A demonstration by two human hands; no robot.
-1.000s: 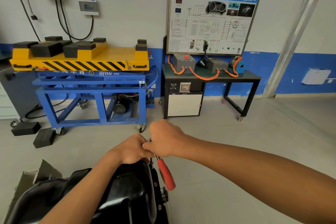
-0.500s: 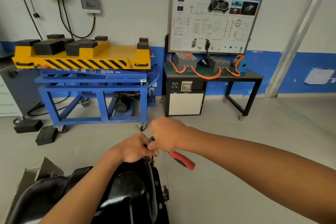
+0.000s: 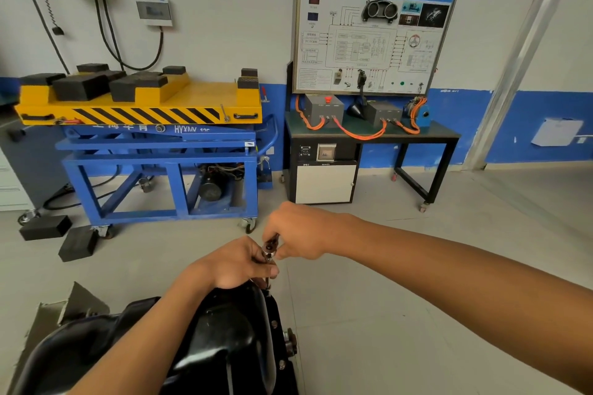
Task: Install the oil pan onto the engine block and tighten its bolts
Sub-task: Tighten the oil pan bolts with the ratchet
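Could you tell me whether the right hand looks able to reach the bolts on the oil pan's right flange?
Probably yes: the flange bolts lie uncovered on the oil pan, near the right hand, but it would first have to free itself from the ratchet.

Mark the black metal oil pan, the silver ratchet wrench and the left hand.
black metal oil pan (image 3: 231,325): head view, glossy curved side wall.
silver ratchet wrench (image 3: 268,249): head view, its round head.
left hand (image 3: 232,263): head view, back of the hand.
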